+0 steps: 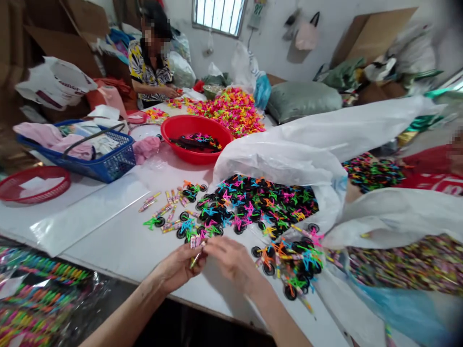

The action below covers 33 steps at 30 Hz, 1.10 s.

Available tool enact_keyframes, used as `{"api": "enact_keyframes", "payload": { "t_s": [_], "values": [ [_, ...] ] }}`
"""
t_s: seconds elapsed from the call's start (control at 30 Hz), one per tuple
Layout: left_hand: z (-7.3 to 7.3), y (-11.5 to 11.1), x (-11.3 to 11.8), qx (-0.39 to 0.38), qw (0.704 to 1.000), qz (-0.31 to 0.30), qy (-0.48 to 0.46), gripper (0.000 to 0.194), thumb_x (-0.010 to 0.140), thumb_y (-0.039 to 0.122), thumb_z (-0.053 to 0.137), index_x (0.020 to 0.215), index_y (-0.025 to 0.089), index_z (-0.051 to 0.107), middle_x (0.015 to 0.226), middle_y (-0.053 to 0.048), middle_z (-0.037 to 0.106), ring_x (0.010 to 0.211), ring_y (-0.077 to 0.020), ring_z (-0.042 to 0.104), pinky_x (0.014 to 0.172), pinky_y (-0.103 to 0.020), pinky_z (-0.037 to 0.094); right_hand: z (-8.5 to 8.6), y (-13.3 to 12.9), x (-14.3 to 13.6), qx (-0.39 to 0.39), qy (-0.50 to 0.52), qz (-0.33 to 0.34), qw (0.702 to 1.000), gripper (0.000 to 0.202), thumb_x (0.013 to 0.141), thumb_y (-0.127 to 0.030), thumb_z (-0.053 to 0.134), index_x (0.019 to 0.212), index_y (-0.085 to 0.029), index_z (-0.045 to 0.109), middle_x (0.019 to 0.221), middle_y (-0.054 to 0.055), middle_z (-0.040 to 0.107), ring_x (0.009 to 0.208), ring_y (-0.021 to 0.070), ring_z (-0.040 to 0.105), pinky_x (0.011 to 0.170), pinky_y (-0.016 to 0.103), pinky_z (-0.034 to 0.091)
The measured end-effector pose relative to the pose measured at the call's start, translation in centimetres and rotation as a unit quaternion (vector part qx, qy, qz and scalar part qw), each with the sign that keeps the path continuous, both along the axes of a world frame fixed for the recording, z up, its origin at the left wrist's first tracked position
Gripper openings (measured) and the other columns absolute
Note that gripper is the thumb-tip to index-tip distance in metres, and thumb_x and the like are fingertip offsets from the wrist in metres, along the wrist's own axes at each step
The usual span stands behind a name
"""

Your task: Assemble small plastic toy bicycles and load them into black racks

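Observation:
My left hand (pixel 184 264) is closed around several short printed pencil-like sticks (pixel 196 242), held just above the near table edge. My right hand (pixel 231 260), a little blurred, meets it with bent fingers at the sticks; what lies in its fingertips is hidden. Just beyond are loose printed sticks (pixel 170 205) and small plastic toy bicycles (pixel 186 224) with black wheels. A large heap of toy bicycles (pixel 260 202) spills from a white plastic sack (pixel 278 159). To the right of my right hand lies a smaller pile of bicycles (pixel 298 262) mixed with sticks.
A red basin (pixel 170 127) holds dark and coloured pieces. Left are a blue basket (pixel 123 161), a red tray (pixel 60 185) and a clear plastic sheet (pixel 83 212). A sack of sticks (pixel 405 265) is at right. A co-worker (pixel 152 62) sits behind bright small parts (pixel 231 108).

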<state>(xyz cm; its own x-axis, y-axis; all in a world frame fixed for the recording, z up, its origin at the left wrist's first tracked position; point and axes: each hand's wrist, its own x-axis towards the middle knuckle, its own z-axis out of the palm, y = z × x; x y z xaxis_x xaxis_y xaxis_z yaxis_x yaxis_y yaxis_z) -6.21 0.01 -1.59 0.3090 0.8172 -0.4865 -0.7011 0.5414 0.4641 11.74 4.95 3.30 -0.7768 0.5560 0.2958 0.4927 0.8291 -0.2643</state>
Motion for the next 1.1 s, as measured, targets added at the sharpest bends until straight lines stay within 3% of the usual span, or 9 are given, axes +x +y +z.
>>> {"api": "enact_keyframes", "payload": {
  "t_s": [0.07, 0.13, 0.23, 0.37, 0.47, 0.6, 0.77, 0.93, 1.1],
  "values": [
    [0.5, 0.9, 0.6, 0.033, 0.999, 0.006, -0.006, 0.028, 0.069, 0.014, 0.073, 0.094, 0.017, 0.06, 0.081, -0.003, 0.062, 0.068, -0.0096, 0.059, 0.058, -0.018, 0.046, 0.2, 3.4, 2.2, 0.006, -0.006, -0.145, 0.989, 0.034, 0.086, -0.009, 0.04, 0.111, -0.023, 0.058, 0.111, 0.004, 0.06, 0.104, 0.016, 0.053, 0.089, 0.027, 0.043],
    [1.2, 1.5, 1.3, 0.058, 0.998, 0.01, 0.002, 0.03, 0.07, 0.013, 0.072, 0.098, 0.017, 0.059, 0.087, -0.004, 0.062, 0.074, -0.0115, 0.06, 0.065, -0.023, 0.048, 0.0, 7.2, 3.9, 0.014, -0.036, -0.32, 0.947, 0.031, 0.084, -0.015, 0.047, 0.112, -0.017, 0.058, 0.114, 0.01, 0.056, 0.105, 0.0226, 0.051, 0.088, 0.035, 0.042],
    [2.0, 1.6, 3.0, 0.059, 0.998, -0.009, 0.009, 0.028, 0.073, 0.018, 0.07, 0.099, 0.016, 0.059, 0.087, -0.006, 0.063, 0.067, -0.0105, 0.059, 0.063, -0.024, 0.048, -0.8, 11.6, 5.2, -0.004, -0.095, -0.426, 0.9, 0.033, 0.075, -0.028, 0.063, 0.105, -0.013, 0.062, 0.119, 0.016, 0.05, 0.108, 0.0313, 0.046, 0.088, 0.044, 0.038],
    [2.0, 2.0, 5.6, 0.04, 0.999, -0.028, -0.006, 0.035, 0.075, 0.023, 0.068, 0.107, 0.018, 0.055, 0.077, -0.003, 0.062, 0.056, -0.0068, 0.054, 0.053, -0.019, 0.043, -1.4, 13.4, 5.2, -0.02, -0.032, -0.417, 0.908, 0.017, 0.07, -0.03, 0.065, 0.08, -0.016, 0.064, 0.102, 0.011, 0.057, 0.099, 0.0272, 0.049, 0.087, 0.042, 0.036],
    [1.9, 3.5, 6.5, 0.035, 0.999, 0.025, 0.002, 0.038, 0.071, 0.021, 0.072, 0.105, 0.017, 0.056, 0.076, -0.002, 0.062, 0.058, -0.0058, 0.054, 0.052, -0.017, 0.042, -0.8, 12.5, 5.2, -0.104, 0.138, -0.403, 0.899, 0.016, 0.071, -0.029, 0.062, 0.079, -0.016, 0.059, 0.083, 0.006, 0.06, 0.081, 0.0205, 0.054, 0.078, 0.035, 0.041],
    [2.2, 5.4, 7.0, 0.044, 0.994, 0.096, 0.026, 0.039, 0.062, 0.016, 0.077, 0.096, 0.016, 0.058, 0.085, -0.003, 0.063, 0.07, -0.0097, 0.06, 0.061, -0.02, 0.046, -0.6, 8.7, 3.2, -0.254, 0.399, -0.337, 0.814, 0.025, 0.072, -0.036, 0.062, 0.088, -0.017, 0.054, 0.071, -0.001, 0.058, 0.064, 0.0138, 0.053, 0.064, 0.027, 0.044],
    [2.0, 5.0, 6.5, 0.103, 0.977, 0.166, 0.091, 0.03, 0.056, 0.021, 0.08, 0.073, 0.013, 0.056, 0.068, 0.002, 0.056, 0.056, -0.0058, 0.051, 0.044, -0.015, 0.032, -2.6, 2.7, -1.2, -0.337, 0.492, -0.292, 0.748, 0.044, 0.074, -0.036, 0.063, 0.113, -0.018, 0.052, 0.093, 0.003, 0.063, 0.077, 0.0154, 0.058, 0.07, 0.028, 0.047],
    [1.8, 3.2, 3.5, 0.191, 0.947, 0.083, 0.244, 0.024, 0.062, 0.025, 0.075, 0.073, 0.013, 0.058, 0.061, 0.004, 0.052, 0.051, -0.0053, 0.043, 0.048, -0.018, 0.032, -2.3, 0.6, 0.0, -0.432, 0.397, -0.21, 0.782, 0.046, 0.072, -0.035, 0.066, 0.114, -0.021, 0.054, 0.086, 0.002, 0.063, 0.072, 0.0152, 0.058, 0.062, 0.026, 0.047],
    [1.3, 2.4, 2.4, 0.225, 0.868, 0.052, 0.44, 0.024, 0.064, 0.023, 0.072, 0.083, 0.014, 0.062, 0.072, 0.0, 0.061, 0.066, -0.0113, 0.052, 0.063, -0.023, 0.041, -1.0, -0.5, 1.0, -0.438, 0.239, -0.218, 0.839, 0.022, 0.081, -0.041, 0.054, 0.086, -0.02, 0.061, 0.065, 0.001, 0.063, 0.061, 0.0166, 0.06, 0.052, 0.025, 0.044]
  ]
}}
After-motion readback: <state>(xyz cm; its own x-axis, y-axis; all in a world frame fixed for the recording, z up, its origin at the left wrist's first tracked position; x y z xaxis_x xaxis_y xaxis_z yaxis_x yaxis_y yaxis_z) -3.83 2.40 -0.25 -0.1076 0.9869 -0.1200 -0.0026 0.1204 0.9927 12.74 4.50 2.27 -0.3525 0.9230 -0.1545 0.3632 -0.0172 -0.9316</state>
